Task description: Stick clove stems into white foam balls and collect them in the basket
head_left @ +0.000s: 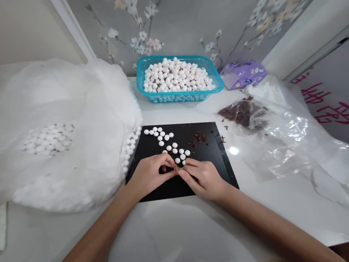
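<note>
Pinching a small brown morsel (176,169) between the fingertips (166,159) of both hands, you hold it just above the near part of a black mat (214,162) in the head view. Your left hand (149,176) and right hand (201,180) curl inward, fingers pressed together. The morsel looks light and perhaps crumbly, so hold it gently by its edges. Round white pellets (174,149) lie just beyond your hands on the mat, brown flakes (198,138) lie beside them, a teal basket (168,58) stands behind the mat, and a clear plastic bag (285,139) lies to its right
</note>
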`<state>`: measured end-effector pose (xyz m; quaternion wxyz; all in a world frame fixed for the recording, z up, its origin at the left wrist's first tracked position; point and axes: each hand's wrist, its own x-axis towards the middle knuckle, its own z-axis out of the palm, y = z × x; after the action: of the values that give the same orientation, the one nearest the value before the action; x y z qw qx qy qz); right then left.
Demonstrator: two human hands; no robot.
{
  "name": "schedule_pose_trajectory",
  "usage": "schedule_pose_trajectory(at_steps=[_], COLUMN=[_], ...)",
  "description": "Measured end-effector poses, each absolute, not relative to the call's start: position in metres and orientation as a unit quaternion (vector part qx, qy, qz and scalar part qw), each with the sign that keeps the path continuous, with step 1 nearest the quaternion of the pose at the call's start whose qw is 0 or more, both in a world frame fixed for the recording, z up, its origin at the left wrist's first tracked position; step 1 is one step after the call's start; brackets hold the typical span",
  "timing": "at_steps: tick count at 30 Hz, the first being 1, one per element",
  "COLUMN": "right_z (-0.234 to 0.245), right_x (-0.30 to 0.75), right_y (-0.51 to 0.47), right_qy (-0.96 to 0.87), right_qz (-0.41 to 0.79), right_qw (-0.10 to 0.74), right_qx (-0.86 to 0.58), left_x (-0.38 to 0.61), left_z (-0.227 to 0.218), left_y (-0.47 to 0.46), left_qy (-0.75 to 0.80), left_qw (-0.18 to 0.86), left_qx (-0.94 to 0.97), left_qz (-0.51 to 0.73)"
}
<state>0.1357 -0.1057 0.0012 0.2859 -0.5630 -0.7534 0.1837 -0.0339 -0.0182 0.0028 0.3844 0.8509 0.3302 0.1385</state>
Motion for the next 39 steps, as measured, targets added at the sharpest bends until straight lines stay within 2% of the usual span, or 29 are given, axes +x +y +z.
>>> schedule_pose_trajectory(at_steps=[3,6,8,10,14,21,27,35,39], right_z=[0.004,0.004,0.002,-0.002,-0.012,-0.014,-0.017,-0.016,-0.013], right_x=[0.137,0.143,0.151,0.161,0.176,0.171,0.171,0.171,0.171], right_y=[-0.106,-0.103,-0.099,-0.094,-0.086,-0.089,-0.088,-0.088,-0.090], right_qy=[-0.752,-0.720,-0.667,-0.603,-0.544,-0.598,-0.597,-0.597,-0.595], right_qz=[0.204,0.224,0.194,0.138,0.091,0.096,0.065,0.084,0.094], right_qw=[0.285,0.349,0.398,0.412,0.380,0.319,0.326,0.317,0.315], right_qx=[-0.558,-0.556,-0.599,-0.670,-0.743,-0.728,-0.730,-0.732,-0.733], left_x=[-0.035,-0.034,-0.034,-0.034,-0.034,-0.032,-0.033,-0.033,-0.034], left_z=[0.002,0.001,0.001,0.002,0.005,0.000,-0.006,-0.003,-0.003], left_y=[-0.019,-0.020,-0.021,-0.021,-0.021,-0.014,-0.011,-0.009,-0.009], left_qy=[0.304,0.286,0.281,0.279,0.284,0.352,0.379,0.470,0.478], left_qw=[0.340,0.293,0.262,0.238,0.226,0.140,0.152,0.199,0.189], left_qx=[0.877,0.895,0.903,0.910,0.912,0.889,0.880,0.822,0.821], left_qz=[0.154,0.178,0.192,0.195,0.191,0.258,0.244,0.253,0.249])
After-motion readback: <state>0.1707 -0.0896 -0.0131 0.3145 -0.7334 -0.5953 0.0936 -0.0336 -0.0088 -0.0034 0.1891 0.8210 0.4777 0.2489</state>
